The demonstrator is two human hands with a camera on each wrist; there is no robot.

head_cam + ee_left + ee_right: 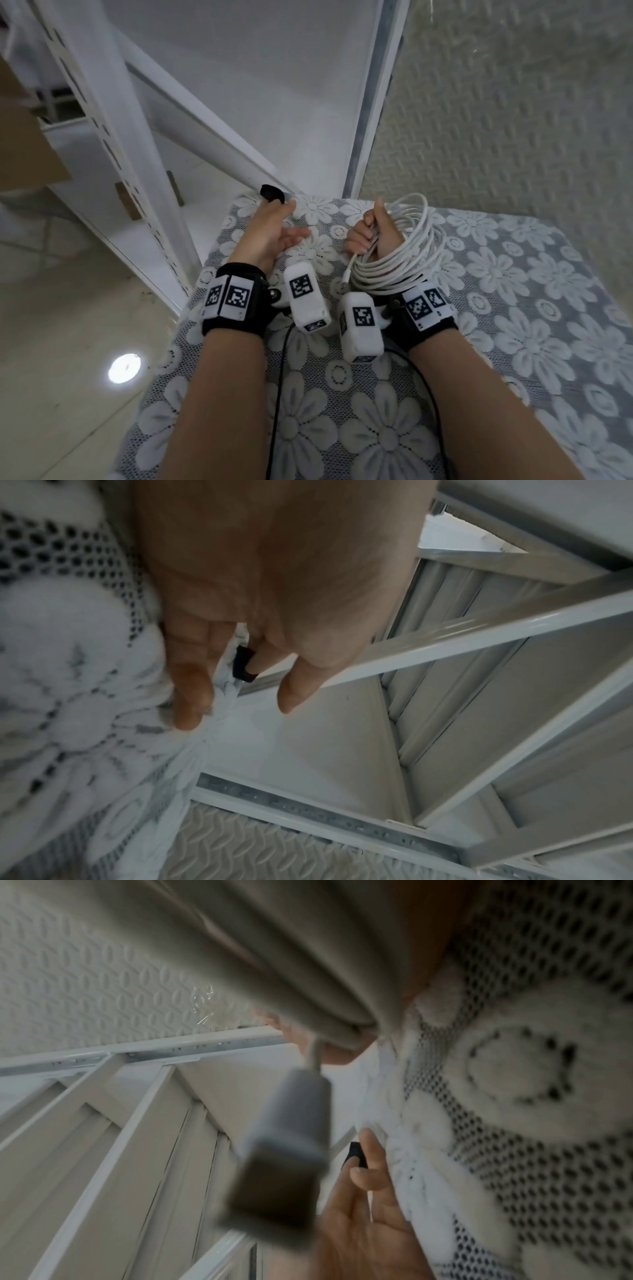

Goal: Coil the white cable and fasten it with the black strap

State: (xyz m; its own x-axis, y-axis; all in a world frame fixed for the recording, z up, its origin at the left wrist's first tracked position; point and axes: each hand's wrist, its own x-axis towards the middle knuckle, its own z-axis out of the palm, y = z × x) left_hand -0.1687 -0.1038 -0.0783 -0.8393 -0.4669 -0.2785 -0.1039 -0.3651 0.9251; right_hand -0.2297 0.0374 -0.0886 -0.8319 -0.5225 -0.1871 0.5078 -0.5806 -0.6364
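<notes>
Reaching left hand (270,229), fingers loose, empty, toward black strap (272,193) at table's 11 o'clock; right hand (373,236) fisted round coiled white cable (404,260). Next: pinch strap, wrap coil.

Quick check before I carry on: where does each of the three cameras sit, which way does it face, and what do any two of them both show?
Head: worn high, facing down and forward at the lace-covered table; both forearms, left hand reaching the black strap, right hand gripping the white cable coil.
Left wrist: looks along the left palm and fingers to the strap and white shelving.
Right wrist: looks past the blurred cable plug; the left hand shows beyond.
Shared: all three show the strap and left hand.
</notes>
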